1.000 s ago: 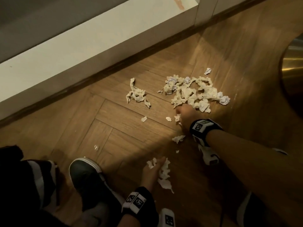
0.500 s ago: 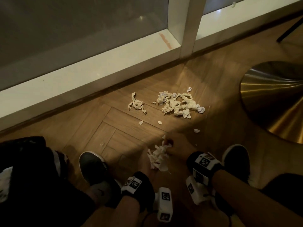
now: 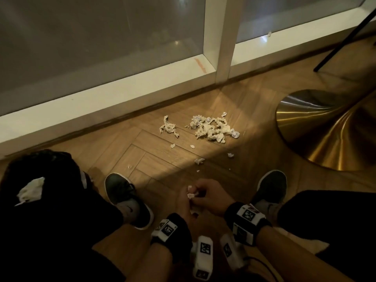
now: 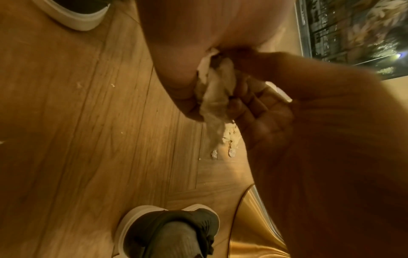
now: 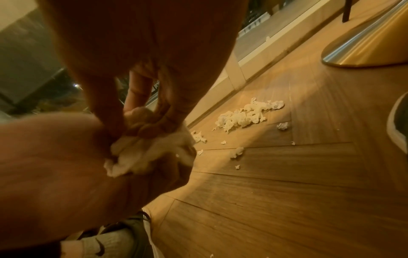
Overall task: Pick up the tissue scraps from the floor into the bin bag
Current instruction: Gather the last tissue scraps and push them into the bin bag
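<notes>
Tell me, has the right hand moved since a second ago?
Yes. The right hand has pulled back from the big tissue pile near the window frame toward the shoes, meeting the left hand around a tissue wad.

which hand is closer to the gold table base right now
Right. The right hand sits on the side of the gold table base, though well short of it. The left hand touches it from the far side; both grip a tissue wad.

A: Floor? 
B: Wood floor (image 3: pixel 162 157), herringbone planks, warm light patch.
A: Wall side?
B: Window glass (image 3: pixel 101 47), white sill (image 3: pixel 97 98), white post (image 3: pixel 221 37).
A: Furniture?
B: Brass table base (image 3: pixel 329 131); dark slanted leg (image 3: pixel 345 35).
</notes>
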Demonstrator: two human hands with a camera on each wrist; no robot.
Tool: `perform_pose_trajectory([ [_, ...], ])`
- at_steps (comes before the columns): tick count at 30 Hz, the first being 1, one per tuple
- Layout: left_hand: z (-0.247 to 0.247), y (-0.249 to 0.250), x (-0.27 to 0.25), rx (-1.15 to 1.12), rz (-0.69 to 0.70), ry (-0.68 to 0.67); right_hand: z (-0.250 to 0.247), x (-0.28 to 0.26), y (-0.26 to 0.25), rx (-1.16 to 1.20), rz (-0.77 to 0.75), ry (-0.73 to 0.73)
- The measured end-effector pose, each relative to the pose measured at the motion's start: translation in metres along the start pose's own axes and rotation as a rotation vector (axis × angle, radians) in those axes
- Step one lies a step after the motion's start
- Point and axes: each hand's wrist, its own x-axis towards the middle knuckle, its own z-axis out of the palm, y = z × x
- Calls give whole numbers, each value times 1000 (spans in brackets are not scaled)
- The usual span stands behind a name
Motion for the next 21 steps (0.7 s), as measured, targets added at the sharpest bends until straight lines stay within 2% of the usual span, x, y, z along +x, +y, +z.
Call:
perform_pose_trajectory([
  [2,-3,0,-5,26,6,-2,-5,-9,-2,119,-7,-61],
  [4,-3,1,-9,58,17,-67,-9,-15,-3,94,-28,-82],
  [7,-4,-7,4,101,92,-89,-8,-18,-3,-15,-88,0],
  [10,1,0,-10,36,101,-17,2,-20,-1,-6,-122,99],
  [13,-4,-4,-7,90,107,-46,5,-21,1,-19,-132,149],
  [15,-7,0,-10,186,175,-71,3,-24,0,-60,-157,92],
  [17,-14,8,-15,236,228,-159,-1,-27,1,-173,-208,-43],
  [18,-17,12,-13,278,217,-201,-2,-28,2,-255,-223,-113],
  [19,-17,16,-14,279,174,-185,-3,-29,2,-329,-236,-155],
  [21,-15,19,-12,376,164,-192,-5,-30,-1,-382,-275,-143],
])
